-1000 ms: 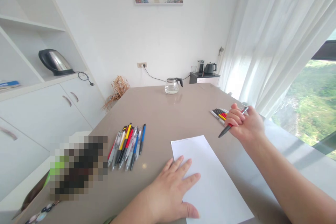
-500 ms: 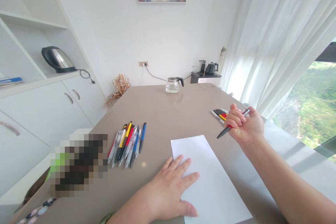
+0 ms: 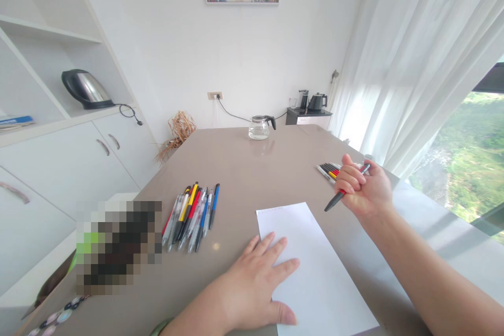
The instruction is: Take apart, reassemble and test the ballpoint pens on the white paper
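My left hand (image 3: 260, 283) lies flat with fingers spread, over the left side of a white sheet of paper (image 3: 315, 268). Small faint writing runs along the sheet's top edge. Raised above the table to the right, my right hand (image 3: 362, 186) is turned palm up and closed around a red and black pen (image 3: 337, 199). The pen's dark end points down and left. Behind that hand lies a row of pens (image 3: 327, 169), partly covered by it. Left of the paper is a loose bunch of pens (image 3: 192, 215) in yellow, red, blue, black and clear plastic.
On the brown table (image 3: 236, 168) a glass pot (image 3: 259, 128) with a black handle stands at the far edge. A pixelated patch (image 3: 120, 247) covers the left edge, with a bead string (image 3: 59, 315) below. White curtains (image 3: 401, 52) hang at the right.
My right hand has shifted slightly left with the pen, which it still holds. My left hand and the paper have stayed put.
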`<state>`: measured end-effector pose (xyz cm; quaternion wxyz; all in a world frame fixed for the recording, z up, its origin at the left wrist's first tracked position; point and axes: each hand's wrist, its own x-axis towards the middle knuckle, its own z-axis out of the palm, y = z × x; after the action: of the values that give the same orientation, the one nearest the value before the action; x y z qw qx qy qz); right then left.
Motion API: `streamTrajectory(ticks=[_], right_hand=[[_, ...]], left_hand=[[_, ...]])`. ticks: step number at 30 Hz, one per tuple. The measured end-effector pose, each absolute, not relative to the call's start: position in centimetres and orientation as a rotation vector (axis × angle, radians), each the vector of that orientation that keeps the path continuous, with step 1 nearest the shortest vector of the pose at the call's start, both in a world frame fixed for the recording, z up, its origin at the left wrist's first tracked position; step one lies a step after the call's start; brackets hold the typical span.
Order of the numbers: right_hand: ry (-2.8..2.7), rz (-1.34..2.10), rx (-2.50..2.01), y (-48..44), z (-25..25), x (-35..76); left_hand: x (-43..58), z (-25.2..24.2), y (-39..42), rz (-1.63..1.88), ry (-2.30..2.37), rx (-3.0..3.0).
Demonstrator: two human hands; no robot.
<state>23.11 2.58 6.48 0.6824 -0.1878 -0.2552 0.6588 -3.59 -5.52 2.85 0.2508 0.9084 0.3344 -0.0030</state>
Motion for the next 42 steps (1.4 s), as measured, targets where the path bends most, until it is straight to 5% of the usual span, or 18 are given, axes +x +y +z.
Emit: streamTrajectory(ticks=[35,42], right_hand=[[-0.534,1.479,-0.456,3.0,6.1,21.2],[-0.712,1.598,-0.634,2.1,5.3,18.0]], left_hand=[[-3.5,3.8,-5.1,-0.051,0.873,2.374],[-3.5,3.5,-5.1,0.306,0.939,2.234]])
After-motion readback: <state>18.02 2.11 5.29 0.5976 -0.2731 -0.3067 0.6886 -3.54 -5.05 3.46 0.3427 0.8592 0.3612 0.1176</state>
